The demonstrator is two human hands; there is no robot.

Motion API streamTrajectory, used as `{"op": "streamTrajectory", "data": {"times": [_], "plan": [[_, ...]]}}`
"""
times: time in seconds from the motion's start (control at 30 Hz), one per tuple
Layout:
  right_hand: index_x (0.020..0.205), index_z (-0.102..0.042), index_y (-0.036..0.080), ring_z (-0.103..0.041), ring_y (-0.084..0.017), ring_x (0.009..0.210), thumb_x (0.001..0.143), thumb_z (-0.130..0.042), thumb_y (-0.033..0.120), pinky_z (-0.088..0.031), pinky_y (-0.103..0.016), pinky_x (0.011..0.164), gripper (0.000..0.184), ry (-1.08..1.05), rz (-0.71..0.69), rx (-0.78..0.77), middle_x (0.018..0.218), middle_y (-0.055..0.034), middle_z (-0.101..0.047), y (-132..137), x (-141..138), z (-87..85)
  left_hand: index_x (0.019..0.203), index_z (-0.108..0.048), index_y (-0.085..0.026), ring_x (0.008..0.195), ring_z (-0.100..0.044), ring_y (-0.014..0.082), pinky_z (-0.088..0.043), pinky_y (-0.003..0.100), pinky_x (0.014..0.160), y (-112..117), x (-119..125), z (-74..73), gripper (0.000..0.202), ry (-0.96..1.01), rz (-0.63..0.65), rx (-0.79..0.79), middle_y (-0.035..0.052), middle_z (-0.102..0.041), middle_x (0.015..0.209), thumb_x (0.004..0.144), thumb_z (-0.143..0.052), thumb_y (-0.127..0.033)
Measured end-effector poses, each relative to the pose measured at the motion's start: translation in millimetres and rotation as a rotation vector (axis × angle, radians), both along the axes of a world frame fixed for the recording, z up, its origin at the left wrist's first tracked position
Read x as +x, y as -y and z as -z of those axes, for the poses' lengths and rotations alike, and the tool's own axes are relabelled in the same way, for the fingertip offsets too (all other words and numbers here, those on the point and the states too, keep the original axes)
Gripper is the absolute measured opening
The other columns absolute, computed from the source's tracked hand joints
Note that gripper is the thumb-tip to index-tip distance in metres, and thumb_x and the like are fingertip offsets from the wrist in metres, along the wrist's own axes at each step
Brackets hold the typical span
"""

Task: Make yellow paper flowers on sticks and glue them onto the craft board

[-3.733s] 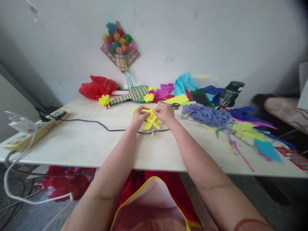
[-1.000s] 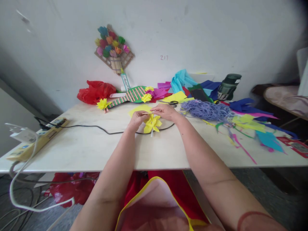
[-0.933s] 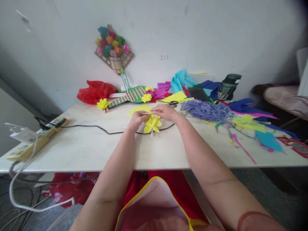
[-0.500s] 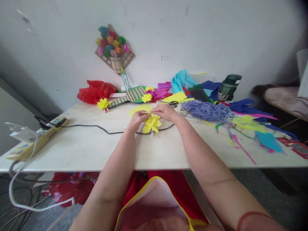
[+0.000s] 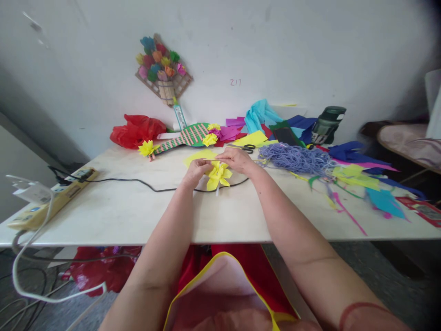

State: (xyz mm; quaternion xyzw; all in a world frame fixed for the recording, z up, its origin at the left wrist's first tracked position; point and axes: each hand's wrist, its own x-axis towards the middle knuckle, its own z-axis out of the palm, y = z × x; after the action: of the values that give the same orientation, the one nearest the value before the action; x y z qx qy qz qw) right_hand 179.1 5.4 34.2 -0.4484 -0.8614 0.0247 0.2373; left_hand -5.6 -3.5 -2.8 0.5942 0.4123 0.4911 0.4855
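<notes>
A yellow paper flower (image 5: 218,175) sits on a thin stick over the middle of the white table (image 5: 138,211). My left hand (image 5: 195,172) pinches the flower from its left side. From the right, my right hand (image 5: 237,159) closes its fingers on the flower's top. Just behind both hands lies a flat yellow paper sheet (image 5: 197,156). A black cable (image 5: 144,183) runs under my hands.
A pile of purple string (image 5: 296,158) and scissors (image 5: 247,148) lie to the right, with coloured paper scraps (image 5: 358,184) beyond. A green woven paddle with flowers (image 5: 191,135), a red bag (image 5: 137,130) and a dark bottle (image 5: 327,124) line the wall. A power strip (image 5: 48,197) sits at far left.
The stick that showed between my fingers is now covered by the flower, which has shifted slightly up between my hands. Both hands stay in place.
</notes>
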Motion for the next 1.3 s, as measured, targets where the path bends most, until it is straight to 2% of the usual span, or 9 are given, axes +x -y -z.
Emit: {"op": "streamTrajectory", "data": {"times": [0.33,0.6,0.87,1.3], "plan": [[0.112,-0.072,0.029,-0.06,-0.018,0.09,0.09,-0.053,0.034,-0.039,-0.026,0.071,0.029,-0.017,-0.009,-0.005,0.101,-0.0041,-0.07,-4,1,3.6,0.059,-0.06,-0.015,0.048,-0.038,0.0075,-0.029,0.024,0.05,-4,-3,3.5,0.017,0.018,0.014,0.008,-0.0039,-0.05,0.051,0.051,-0.067,-0.028],[0.111,-0.073,0.031,-0.06,-0.017,0.089,0.091,-0.053,0.034,-0.038,-0.026,0.07,0.028,-0.023,-0.012,-0.006,0.099,-0.003,-0.07,-4,0,4.9,0.063,-0.061,-0.015,0.045,-0.041,0.0079,-0.027,0.022,0.046,-4,-3,3.6,0.019,0.082,0.061,-0.074,-0.0033,-0.052,0.051,0.048,-0.066,-0.025],[0.111,-0.073,0.031,-0.059,-0.018,0.088,0.091,-0.053,0.034,-0.038,-0.026,0.068,0.029,-0.009,0.001,0.013,0.098,-0.0033,-0.07,-3,-3,7.2,0.063,-0.063,-0.014,0.049,-0.047,0.0104,-0.034,0.023,0.049,-7,-4,7.9,0.018,0.113,0.079,-0.125,-0.0013,-0.056,0.054,0.048,-0.065,-0.023],[0.109,-0.074,0.028,-0.059,-0.017,0.088,0.09,-0.053,0.031,-0.039,-0.025,0.07,0.028,-0.048,-0.024,0.017,0.097,-0.0039,-0.068,-5,-5,11.1,0.059,-0.061,-0.015,0.049,-0.041,0.0097,-0.028,0.024,0.047,-4,-5,3.7,0.013,0.083,0.08,-0.072,-0.0015,-0.052,0.052,0.048,-0.06,-0.022]]}}
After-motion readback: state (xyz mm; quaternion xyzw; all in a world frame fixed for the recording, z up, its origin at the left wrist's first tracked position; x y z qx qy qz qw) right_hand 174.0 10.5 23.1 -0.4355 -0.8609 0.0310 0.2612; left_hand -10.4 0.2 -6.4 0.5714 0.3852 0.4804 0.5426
